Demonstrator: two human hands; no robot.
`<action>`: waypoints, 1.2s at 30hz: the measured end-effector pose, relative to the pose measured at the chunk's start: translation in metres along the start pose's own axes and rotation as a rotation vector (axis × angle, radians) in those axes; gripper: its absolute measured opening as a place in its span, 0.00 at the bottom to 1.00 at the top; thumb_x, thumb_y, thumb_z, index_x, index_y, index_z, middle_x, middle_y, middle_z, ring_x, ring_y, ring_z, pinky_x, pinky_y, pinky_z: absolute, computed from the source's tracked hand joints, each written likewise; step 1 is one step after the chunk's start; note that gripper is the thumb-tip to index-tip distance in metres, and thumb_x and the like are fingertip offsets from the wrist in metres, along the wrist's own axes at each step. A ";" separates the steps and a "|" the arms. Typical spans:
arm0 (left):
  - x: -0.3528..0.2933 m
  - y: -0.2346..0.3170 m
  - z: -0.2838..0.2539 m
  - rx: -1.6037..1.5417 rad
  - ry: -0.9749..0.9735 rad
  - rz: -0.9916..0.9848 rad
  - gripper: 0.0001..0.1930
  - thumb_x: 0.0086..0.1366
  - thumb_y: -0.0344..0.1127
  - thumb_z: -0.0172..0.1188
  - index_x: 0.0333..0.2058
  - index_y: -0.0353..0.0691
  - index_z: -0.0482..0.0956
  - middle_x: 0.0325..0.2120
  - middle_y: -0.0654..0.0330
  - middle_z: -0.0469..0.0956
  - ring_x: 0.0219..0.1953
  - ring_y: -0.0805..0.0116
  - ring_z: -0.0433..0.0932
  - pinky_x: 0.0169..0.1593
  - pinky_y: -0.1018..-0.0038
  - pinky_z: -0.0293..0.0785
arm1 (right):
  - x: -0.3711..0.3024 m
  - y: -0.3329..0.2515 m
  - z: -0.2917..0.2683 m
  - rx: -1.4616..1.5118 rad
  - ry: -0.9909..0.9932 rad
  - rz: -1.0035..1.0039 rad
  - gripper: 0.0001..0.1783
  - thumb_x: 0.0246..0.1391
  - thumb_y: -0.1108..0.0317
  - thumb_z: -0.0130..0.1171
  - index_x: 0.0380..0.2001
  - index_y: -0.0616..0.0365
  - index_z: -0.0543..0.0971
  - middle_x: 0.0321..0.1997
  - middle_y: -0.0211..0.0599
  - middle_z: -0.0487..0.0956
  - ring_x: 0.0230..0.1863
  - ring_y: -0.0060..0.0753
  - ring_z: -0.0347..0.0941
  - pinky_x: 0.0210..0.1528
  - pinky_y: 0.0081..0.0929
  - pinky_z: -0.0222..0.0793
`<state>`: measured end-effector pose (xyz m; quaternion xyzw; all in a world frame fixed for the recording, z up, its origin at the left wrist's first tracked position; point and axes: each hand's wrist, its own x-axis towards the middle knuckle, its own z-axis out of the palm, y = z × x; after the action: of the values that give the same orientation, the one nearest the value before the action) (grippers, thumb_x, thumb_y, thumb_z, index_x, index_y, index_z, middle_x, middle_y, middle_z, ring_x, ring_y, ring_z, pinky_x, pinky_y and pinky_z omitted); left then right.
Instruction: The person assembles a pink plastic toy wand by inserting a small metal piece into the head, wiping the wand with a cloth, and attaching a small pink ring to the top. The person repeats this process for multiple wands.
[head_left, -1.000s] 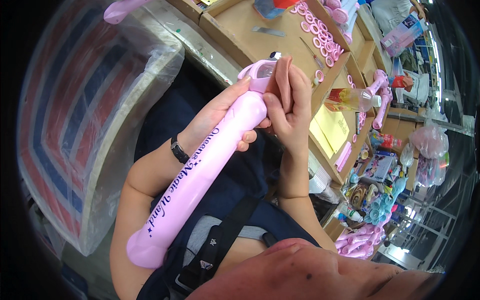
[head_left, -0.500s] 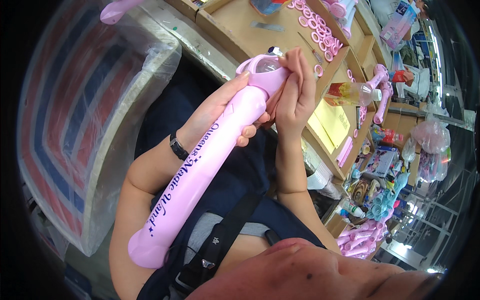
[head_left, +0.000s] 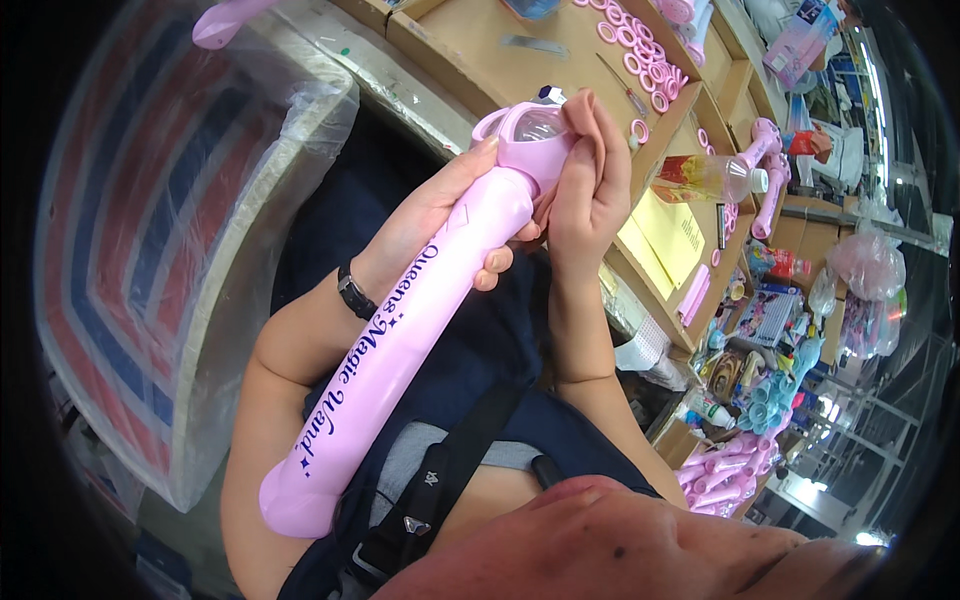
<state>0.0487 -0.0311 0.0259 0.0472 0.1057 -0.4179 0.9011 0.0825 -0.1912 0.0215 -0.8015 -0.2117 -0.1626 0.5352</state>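
Note:
A long pink toy wand lies slanted across my body, its rounded head with clear windows at the upper end and dark lettering along the handle. My left hand, with a dark watch on the wrist, is wrapped round the handle just below the head. In my right hand a brownish-pink cloth is pinched and pressed against the right side of the wand's head. Part of the cloth is hidden behind the fingers and the wand.
Beyond my hands stands a cardboard tray with pink rings, a flat metal strip and a thin tool. To the right are a bottle of yellowish liquid, yellow paper and more pink wands. A plastic-wrapped striped chair is at left.
The right hand and cloth have shifted slightly on the wand's head. Both hands keep their hold, and the wand stays nearly in place.

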 end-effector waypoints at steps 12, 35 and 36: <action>-0.002 0.001 -0.002 -0.141 -0.089 -0.013 0.26 0.68 0.58 0.40 0.48 0.40 0.66 0.29 0.51 0.74 0.17 0.71 0.73 0.17 0.78 0.73 | 0.010 0.018 -0.007 0.719 0.537 0.283 0.18 0.65 0.65 0.41 0.54 0.62 0.66 0.38 0.35 0.74 0.40 0.26 0.70 0.48 0.25 0.67; -0.005 -0.005 -0.007 -0.187 -0.048 -0.044 0.27 0.68 0.59 0.40 0.47 0.38 0.68 0.29 0.51 0.75 0.17 0.71 0.73 0.18 0.78 0.74 | 0.003 -0.004 -0.015 -0.130 -0.036 -0.339 0.19 0.50 0.67 0.55 0.46 0.60 0.76 0.47 0.43 0.74 0.53 0.51 0.66 0.64 0.49 0.46; -0.005 -0.006 -0.008 -0.202 -0.024 -0.060 0.27 0.68 0.59 0.40 0.46 0.38 0.69 0.28 0.52 0.75 0.17 0.72 0.73 0.18 0.79 0.74 | 0.006 -0.003 -0.012 -0.276 -0.133 -0.296 0.20 0.47 0.68 0.57 0.46 0.59 0.76 0.49 0.44 0.73 0.54 0.52 0.65 0.63 0.48 0.49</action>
<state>0.0401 -0.0298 0.0193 -0.0518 0.1380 -0.4324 0.8896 0.0855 -0.2005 0.0318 -0.8363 -0.3378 -0.2137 0.3752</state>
